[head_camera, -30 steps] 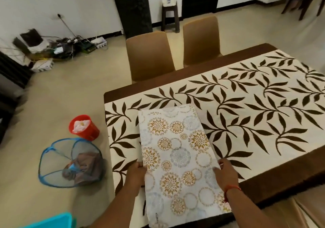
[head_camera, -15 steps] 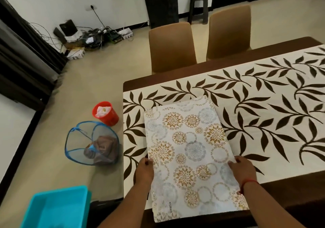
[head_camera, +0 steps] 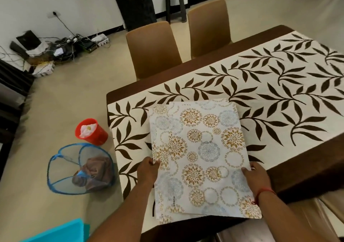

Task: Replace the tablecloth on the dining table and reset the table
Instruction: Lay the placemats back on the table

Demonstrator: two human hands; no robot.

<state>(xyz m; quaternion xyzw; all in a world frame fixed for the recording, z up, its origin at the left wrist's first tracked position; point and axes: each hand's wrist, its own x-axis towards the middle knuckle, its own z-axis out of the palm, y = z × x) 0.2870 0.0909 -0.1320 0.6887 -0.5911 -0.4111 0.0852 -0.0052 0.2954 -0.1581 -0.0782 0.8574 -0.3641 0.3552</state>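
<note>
Item held: folded tablecloth [head_camera: 201, 158], white with gold and blue floral circles, lying flat on the near left corner of the dining table [head_camera: 307, 171], its near edge reaching to the table's edge. My left hand [head_camera: 149, 172] grips its left edge, thumb on top and fingers curled under; my right hand [head_camera: 257, 178] grips the right edge the same way, thumb lying on the fabric, a red thread at the wrist. Beneath it: leaf-print cloth [head_camera: 260, 96], cream with dark brown sprays, spread over the dark brown tabletop with a brown margin showing at the far and right sides. Far side of table: two brown chairs [head_camera: 154, 49], pushed in side by side. On the floor to my left: red bucket [head_camera: 91, 130] holding something white; blue mesh hamper [head_camera: 80, 169] with brown fabric inside, just beside the bucket; corner of a turquoise bin [head_camera: 61, 232] at the lower edge. By the far wall: tangle of cables and devices [head_camera: 55, 49]; dark stool [head_camera: 175, 3].
</note>
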